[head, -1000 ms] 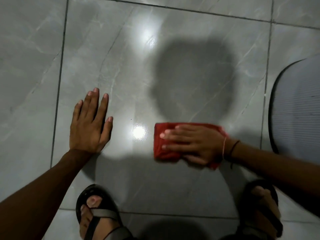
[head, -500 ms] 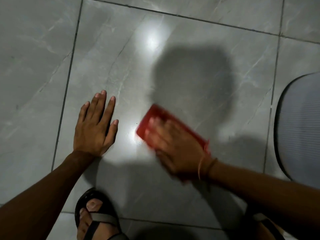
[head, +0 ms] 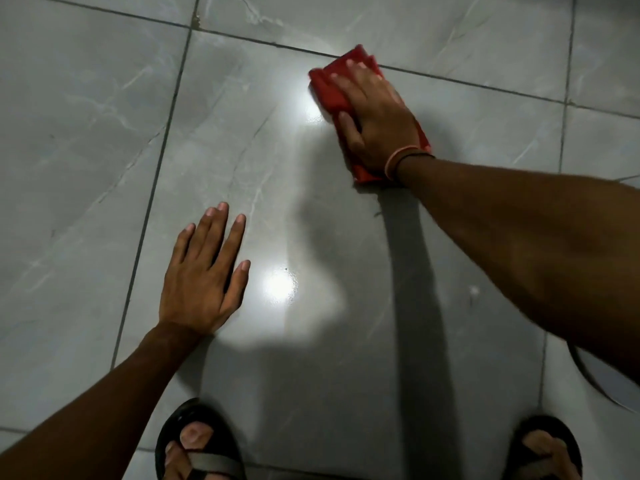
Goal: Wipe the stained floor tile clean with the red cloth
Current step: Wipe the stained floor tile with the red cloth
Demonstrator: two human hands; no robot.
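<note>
Nearest: two sandalled feet, left sandal (head: 199,445) and right sandal (head: 547,448), planted at the tile's near edge. Left hand (head: 204,271) lies flat on the floor tile (head: 242,161), fingers spread, holding nothing, bracing as it did a second ago. Farther out, right hand (head: 374,116) presses palm-down on the folded red cloth (head: 332,91), arm stretched long. The cloth sat mid-tile a second ago; now it is at the far grout line (head: 467,81). Judgement: the wiping stroke has covered the tile's length. No stain is discernible under the glare.
</note>
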